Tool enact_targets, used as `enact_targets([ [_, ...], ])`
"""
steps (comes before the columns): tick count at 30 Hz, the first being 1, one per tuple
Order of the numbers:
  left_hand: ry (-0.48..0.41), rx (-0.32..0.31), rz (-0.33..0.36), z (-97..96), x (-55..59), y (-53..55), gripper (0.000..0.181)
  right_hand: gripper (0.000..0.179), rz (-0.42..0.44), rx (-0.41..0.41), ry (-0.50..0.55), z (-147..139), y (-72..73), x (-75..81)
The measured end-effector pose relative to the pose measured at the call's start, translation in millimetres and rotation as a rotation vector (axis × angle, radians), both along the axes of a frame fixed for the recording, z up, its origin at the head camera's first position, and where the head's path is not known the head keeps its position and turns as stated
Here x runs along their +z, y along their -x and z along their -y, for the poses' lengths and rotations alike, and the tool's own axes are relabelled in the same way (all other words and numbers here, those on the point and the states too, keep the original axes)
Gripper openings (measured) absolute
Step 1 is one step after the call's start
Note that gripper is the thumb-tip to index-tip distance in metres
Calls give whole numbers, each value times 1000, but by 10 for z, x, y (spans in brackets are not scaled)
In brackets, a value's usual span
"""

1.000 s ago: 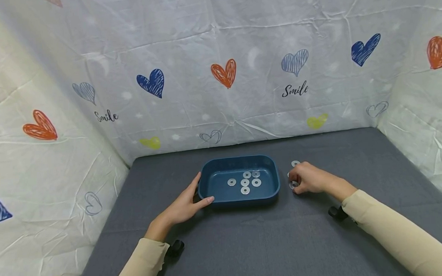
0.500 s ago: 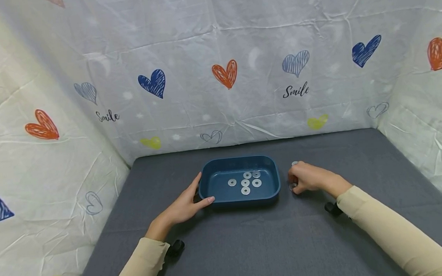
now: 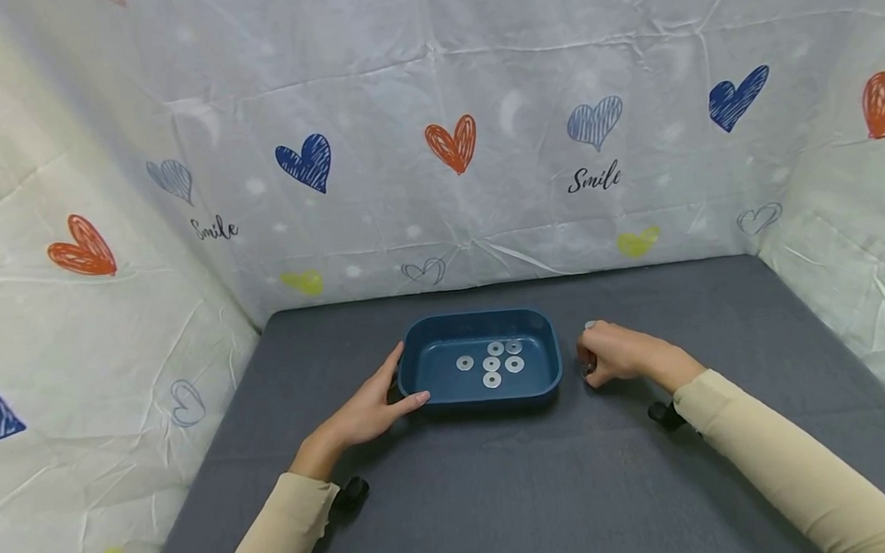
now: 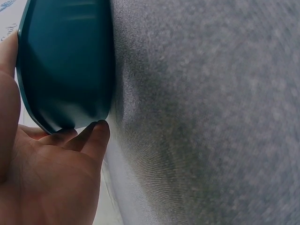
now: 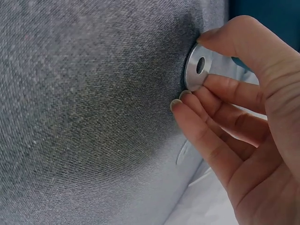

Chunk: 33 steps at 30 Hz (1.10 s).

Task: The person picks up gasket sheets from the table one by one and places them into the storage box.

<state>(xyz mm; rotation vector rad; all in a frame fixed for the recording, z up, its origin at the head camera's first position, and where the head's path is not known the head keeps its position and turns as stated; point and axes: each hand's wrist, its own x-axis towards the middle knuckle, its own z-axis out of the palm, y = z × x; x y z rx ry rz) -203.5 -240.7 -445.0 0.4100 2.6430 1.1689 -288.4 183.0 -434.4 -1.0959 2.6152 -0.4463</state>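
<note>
A blue rectangular tray (image 3: 487, 402) stands on the dark grey table, with several flat metal washers (image 3: 491, 364) lying in it. My left hand (image 3: 367, 410) holds its left front corner, thumb over the rim and fingers against the outside wall. In the left wrist view, fingertips (image 4: 96, 133) touch the tray's outer wall (image 4: 65, 70). To the right of the tray, my right hand (image 3: 623, 355) pinches a washer (image 5: 193, 70) by its edges between thumb and fingers, tilted close to the cloth. Another washer (image 3: 590, 325) lies just beyond that hand, partly hidden.
Grey cloth (image 3: 499, 491) covers the table. A white curtain (image 3: 372, 80) printed with hearts hangs behind it and along both sides. Dark wrist cameras (image 3: 350, 494) hang below the beige sleeves (image 3: 278, 523).
My right thumb and fingers have drawn in around the washer, which lay flatter one second ago. The right forearm has shifted slightly left. The left hand and tray stay put.
</note>
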Motion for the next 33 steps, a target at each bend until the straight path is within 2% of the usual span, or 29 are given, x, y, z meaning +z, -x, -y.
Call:
enact_targets([
  [7, -1, -2, -6, 3, 4, 17, 108, 9, -44, 4, 8, 3, -8, 28],
  [22, 15, 12, 10, 5, -26, 24, 107, 9, -35, 22, 46, -6, -12, 59],
  [33, 8, 9, 9, 4, -4, 20, 109, 5, -57, 42, 142, 6, -43, 231],
])
